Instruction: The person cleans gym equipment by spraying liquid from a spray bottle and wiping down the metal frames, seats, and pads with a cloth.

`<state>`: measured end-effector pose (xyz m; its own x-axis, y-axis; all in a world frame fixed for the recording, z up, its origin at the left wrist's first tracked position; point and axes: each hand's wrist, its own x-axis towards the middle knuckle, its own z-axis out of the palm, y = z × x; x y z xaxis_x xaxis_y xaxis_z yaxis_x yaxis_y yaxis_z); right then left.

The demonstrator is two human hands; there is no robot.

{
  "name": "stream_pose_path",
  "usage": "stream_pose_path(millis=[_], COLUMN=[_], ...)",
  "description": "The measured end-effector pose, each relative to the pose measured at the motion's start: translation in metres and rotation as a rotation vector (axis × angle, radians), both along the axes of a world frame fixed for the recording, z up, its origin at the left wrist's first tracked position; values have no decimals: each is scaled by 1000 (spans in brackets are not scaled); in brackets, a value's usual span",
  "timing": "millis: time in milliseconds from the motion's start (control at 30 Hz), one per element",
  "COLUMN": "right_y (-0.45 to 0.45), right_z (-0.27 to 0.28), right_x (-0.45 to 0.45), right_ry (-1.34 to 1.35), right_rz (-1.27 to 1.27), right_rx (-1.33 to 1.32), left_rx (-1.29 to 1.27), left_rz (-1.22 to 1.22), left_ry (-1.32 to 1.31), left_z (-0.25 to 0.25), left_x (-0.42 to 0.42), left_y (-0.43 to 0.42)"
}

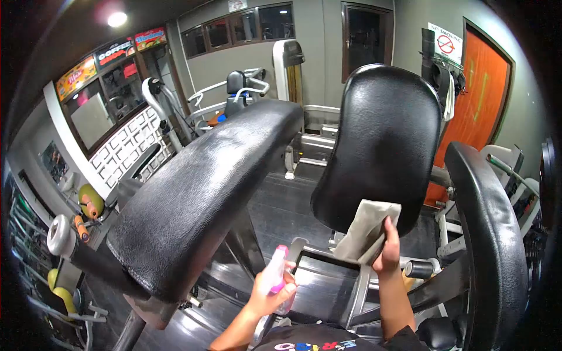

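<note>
My left hand [271, 294] is wrapped round a small spray bottle [281, 255] with a pink top, held upright low in the middle of the view. To its right, my right hand [389, 253] grips a folded pale grey cloth [366, 225]. The cloth overlaps the lower edge of a black padded backrest [389, 134]; whether it touches the pad I cannot tell. A long black pad [205, 193] slants across the left, clear of both hands.
Another black pad [489, 216] stands at the right, near my right forearm. A metal frame [360, 298] runs below the hands. Farther back are a white-framed machine [287, 70], an orange door [477, 99] and, at left, a green ball [91, 202].
</note>
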<state>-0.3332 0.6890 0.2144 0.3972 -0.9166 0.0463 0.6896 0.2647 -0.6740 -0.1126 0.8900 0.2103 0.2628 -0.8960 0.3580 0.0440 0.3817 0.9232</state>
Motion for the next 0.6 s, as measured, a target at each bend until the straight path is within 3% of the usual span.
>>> stream_pose_path(millis=[33,100,233,267,300,367,433,500,600], right_y=[-4,-3,5,8,9,7,2,-5,-8], right_z=[5,16,27,31,32,30,23,18,19], right_x=[3,9,23,27,28,30,28,27,32], right_ry=[-15,-40,119,152,147,205,170,141,184], right_rz=[-35,-84,-132,-137,-121,-128,-69,-48,-35], right_rx=[-22,-2,-32,-49,-50,-149,-134,-129,-131], left_rx=[-57,-61,-200,-202,-253,-418,-657,-353,-328], left_rz=[-2,5,17,-2,-85,-467,-486,-473,-289], left_ry=[50,-91,-173,-83,11,-232,-246,-385,-396], left_z=[13,41,93,104,116,113,123,178,178], left_x=[0,9,12,12,13,52,58,47,54], left_y=[2,10,36,48,59,76,99,132,160])
